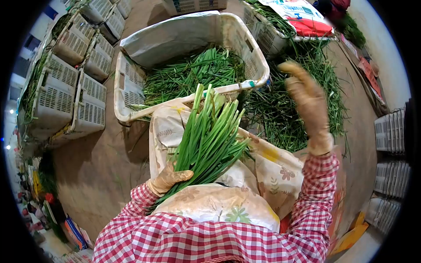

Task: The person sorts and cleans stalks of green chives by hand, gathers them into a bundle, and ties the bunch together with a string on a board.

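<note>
Clasped green stalks (210, 140) in left hand (170, 179) over apron (210, 199); held right hand (308, 103) loosely unfolded, right of grip; faced crate (130, 83) beyond, brown floor (101, 171) leftward.

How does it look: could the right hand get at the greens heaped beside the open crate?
Probably yes: the right hand looks empty and appears above the heaped greens, with nothing visible in between.
</note>
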A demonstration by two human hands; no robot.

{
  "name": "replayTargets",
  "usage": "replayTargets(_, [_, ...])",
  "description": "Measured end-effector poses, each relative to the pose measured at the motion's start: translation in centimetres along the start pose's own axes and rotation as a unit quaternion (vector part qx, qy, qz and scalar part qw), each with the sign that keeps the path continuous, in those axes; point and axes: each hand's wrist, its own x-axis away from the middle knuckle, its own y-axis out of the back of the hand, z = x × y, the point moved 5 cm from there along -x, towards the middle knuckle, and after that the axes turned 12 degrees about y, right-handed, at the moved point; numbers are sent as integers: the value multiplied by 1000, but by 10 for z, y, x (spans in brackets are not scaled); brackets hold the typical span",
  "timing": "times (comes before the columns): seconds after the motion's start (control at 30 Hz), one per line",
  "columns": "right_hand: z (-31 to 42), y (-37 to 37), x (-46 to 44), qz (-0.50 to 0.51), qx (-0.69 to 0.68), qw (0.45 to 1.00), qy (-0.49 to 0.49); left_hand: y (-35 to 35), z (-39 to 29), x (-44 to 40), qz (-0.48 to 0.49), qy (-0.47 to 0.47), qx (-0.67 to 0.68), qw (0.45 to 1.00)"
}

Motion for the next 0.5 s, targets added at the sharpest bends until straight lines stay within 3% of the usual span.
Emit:
replayTargets(0.07, [10, -49, 10, 150, 44, 984, 85, -4, -3, 1, -3, -12, -32, 999])
replayTargets(0.13, [18, -77, 17, 214, 227, 938, 152, -9, -6, 1, 1, -17, -57, 998])
replayTargets(0.2, [15, -96, 23, 239, 224, 935, 138, -14, -7, 2, 4, -28, -98, 995])
replayTargets(0.27, [14, -103, 29, 227, 177, 949, 131, -12, -6, 1, 15, -29, -144, 989])
replayTargets(0.33, [32, -102, 32, 165, 272, 924, 213, -4, -3, -3, 13, -51, -172, 984])
replayTargets(0.37, [44, -101, 37, 121, 281, 917, 258, 3, 2, -4, 3, 14, -161, 987])
replayTargets(0.4, [54, -106, 43, 121, 330, 893, 282, 4, 5, -3, 4, 14, -160, 987])
replayTargets(0.47, [60, -123, 57, 102, 447, 844, 277, 5, 19, -6, 63, 83, 173, 979])
replayTargets(0.5, [58, -128, 61, 75, 443, 848, 280, 9, 19, -9, 48, 62, 171, 982])
